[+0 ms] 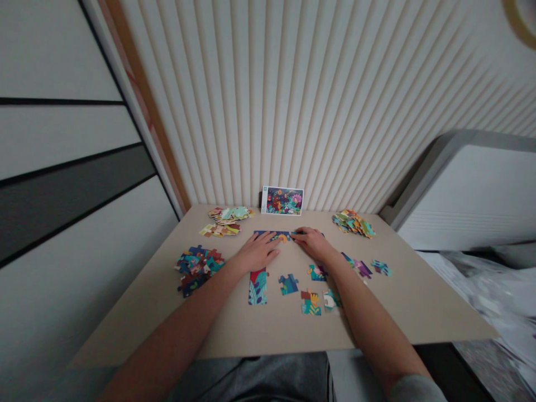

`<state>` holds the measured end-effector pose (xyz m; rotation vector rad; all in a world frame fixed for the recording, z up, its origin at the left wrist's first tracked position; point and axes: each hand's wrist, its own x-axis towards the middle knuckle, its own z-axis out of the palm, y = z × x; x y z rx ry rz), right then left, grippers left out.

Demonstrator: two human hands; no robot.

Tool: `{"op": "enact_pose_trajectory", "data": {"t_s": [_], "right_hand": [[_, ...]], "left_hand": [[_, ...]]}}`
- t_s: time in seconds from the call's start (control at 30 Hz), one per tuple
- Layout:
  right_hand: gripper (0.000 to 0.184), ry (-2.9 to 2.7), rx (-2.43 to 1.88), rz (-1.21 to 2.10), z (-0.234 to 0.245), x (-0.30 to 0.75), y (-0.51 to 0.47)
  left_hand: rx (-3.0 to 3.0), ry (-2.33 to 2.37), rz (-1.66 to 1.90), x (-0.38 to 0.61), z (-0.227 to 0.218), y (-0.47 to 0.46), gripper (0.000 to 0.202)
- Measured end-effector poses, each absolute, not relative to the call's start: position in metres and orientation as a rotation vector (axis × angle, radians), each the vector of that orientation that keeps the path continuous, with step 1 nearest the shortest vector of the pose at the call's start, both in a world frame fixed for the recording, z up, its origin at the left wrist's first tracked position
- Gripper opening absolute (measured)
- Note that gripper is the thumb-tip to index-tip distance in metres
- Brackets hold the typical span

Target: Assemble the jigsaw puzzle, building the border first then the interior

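Note:
My left hand point(256, 253) lies flat with its fingers spread over the left part of a joined jigsaw strip point(272, 233). The strip is dark blue along its top, and an orange curved shape shows beside my fingertips. My right hand point(313, 244) has its fingers drawn together on a puzzle piece point(294, 233) at the strip's right part; the hand hides most of that piece. Below my left hand, a joined column of red and teal pieces point(258, 287) runs toward me. My left palm covers the corner between strip and column.
A picture card point(282, 201) stands against the pleated wall. Piles of pieces lie at the left point(199, 267), back left point(229, 215) and back right point(354, 222). Loose pieces include a blue one point(288, 283), a yellow-flowered one point(310, 302) and a teal one point(381, 267) on the table point(234, 340).

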<state>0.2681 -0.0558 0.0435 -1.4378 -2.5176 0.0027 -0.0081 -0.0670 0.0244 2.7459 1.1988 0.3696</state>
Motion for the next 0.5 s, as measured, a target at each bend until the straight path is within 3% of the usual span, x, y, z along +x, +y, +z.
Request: {"op": "enact_pose_trajectory", "data": {"t_s": [0.5], "right_hand": [[0.034,-2.408,-1.323,0.059,0.031,0.268,-0.054]], "left_hand": [[2.737,1.212,0.360,-0.007,0.024,-0.068,0.057]]}}
